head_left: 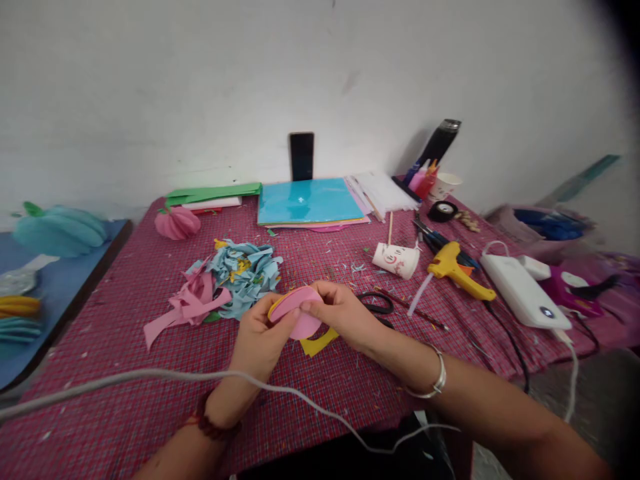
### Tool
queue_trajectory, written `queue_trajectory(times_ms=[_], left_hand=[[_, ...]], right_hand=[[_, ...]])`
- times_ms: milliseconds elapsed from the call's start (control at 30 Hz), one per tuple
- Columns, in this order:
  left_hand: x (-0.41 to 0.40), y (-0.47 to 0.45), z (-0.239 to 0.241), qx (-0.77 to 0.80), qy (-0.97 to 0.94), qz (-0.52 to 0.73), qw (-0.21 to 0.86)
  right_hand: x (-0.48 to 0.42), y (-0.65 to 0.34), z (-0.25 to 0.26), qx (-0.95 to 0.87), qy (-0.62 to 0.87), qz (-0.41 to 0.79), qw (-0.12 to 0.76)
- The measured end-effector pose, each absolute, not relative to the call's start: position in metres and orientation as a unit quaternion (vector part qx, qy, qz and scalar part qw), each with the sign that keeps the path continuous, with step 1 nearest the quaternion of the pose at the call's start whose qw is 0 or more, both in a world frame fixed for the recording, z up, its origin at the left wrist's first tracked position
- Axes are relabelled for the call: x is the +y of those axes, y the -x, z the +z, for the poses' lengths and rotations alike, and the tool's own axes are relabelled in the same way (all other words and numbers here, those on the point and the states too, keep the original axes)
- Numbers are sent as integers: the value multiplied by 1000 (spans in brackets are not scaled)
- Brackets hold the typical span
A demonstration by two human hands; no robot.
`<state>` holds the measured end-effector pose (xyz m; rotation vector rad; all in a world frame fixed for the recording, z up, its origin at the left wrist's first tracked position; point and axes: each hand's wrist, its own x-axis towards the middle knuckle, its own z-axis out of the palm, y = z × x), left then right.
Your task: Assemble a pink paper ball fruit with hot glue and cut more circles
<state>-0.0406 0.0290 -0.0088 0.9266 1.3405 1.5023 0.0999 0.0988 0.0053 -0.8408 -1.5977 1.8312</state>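
Pink paper circles with a yellow edge showing behind them are held between my two hands over the front middle of the table. My left hand pinches their left side, thumb on the front. From the right, my right hand grips the upper right edge with thumb and fingers. A yellow paper scrap lies on the cloth just below. Black-handled scissors rest partly hidden behind my right hand. Left of my hands is a heap of blue paper scraps beside pink paper strips.
A yellow glue gun, paper cup and white power bank lie to the right. Behind are blue sheets, a phone and a pink paper pumpkin. A white cable crosses in front of my left forearm.
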Motion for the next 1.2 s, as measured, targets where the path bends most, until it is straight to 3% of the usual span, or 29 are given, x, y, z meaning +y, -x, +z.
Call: queue_trajectory(times_ms=[133, 367, 567, 767, 1000, 1200], left_hand=[[31, 43, -7, 524, -321, 640, 461], [40, 62, 6, 462, -219, 724, 463], [45, 62, 3, 450, -216, 735, 459], [50, 55, 19, 468, -150, 730, 475], [60, 42, 47, 448, -150, 749, 465], [67, 38, 45, 442, -162, 765, 439]], right_hand=[[108, -120, 16, -713, 284, 592, 244], [122, -214, 3, -904, 350, 211, 124], [115, -234, -24, -930, 331, 130, 95], [127, -218, 8, -923, 318, 200, 89], [129, -212, 24, -736, 289, 580, 194], [119, -169, 21, -656, 186, 686, 254]])
